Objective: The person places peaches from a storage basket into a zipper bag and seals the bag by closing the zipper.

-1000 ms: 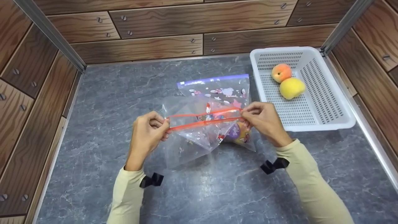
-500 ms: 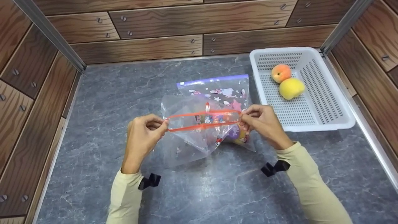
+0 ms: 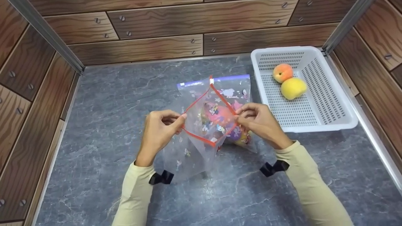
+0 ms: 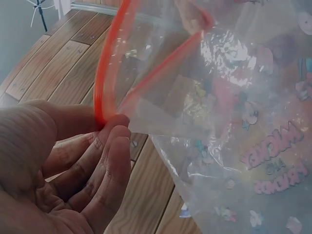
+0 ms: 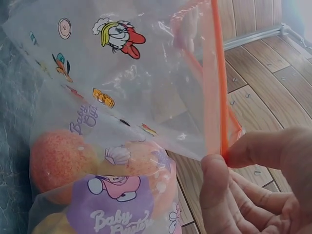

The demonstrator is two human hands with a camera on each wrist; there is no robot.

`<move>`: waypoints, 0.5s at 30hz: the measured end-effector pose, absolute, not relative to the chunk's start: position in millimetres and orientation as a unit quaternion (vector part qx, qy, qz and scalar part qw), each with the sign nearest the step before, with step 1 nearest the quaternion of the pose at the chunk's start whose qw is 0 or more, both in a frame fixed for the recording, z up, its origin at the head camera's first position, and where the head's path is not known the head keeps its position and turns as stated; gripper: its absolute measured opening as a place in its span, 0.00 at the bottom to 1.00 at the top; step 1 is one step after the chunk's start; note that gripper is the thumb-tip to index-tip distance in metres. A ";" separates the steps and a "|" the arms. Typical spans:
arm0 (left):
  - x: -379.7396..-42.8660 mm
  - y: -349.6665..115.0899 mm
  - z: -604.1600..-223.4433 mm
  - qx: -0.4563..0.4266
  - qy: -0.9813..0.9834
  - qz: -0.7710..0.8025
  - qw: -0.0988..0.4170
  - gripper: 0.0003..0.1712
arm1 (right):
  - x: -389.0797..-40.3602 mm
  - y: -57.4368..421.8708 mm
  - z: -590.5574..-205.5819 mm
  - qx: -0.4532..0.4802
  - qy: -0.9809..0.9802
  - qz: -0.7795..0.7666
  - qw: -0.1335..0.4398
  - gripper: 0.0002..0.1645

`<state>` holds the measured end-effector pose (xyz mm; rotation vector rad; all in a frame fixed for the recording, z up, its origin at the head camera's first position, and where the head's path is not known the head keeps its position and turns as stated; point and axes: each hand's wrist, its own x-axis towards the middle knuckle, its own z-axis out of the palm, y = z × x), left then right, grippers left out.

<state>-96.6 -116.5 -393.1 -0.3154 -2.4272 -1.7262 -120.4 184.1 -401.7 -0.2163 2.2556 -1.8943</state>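
A clear zip bag with a red zip edge and cartoon prints is held up between both hands, its mouth spread into a diamond. My left hand pinches the left corner of the red edge between thumb and fingers. At the opposite corner, my right hand pinches the same edge. Behind and partly under it lies a second zip bag with a purple zip edge. In the right wrist view, peach-like fruit and something yellow show inside that second bag.
At the right stands a white perforated basket, holding a peach and a yellow mango-like fruit. Wood-patterned walls enclose the grey marbled table at the back and sides.
The red-edged bag's mouth has widened from a narrow slit to a diamond. My left hand has moved right, and my right hand slightly left, so they are closer together.
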 end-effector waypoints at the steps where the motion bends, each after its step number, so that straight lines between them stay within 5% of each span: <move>1: -97.2 -115.6 -393.8 -0.106 -0.809 -0.573 0.075 0.10 | -120.6 184.0 -401.6 -0.074 0.761 -0.638 0.093 0.09; 15: -97.9 -112.4 -396.1 -0.113 -0.815 -0.560 0.095 0.09 | -133.7 207.0 -391.9 -0.082 0.826 -0.558 0.023 0.14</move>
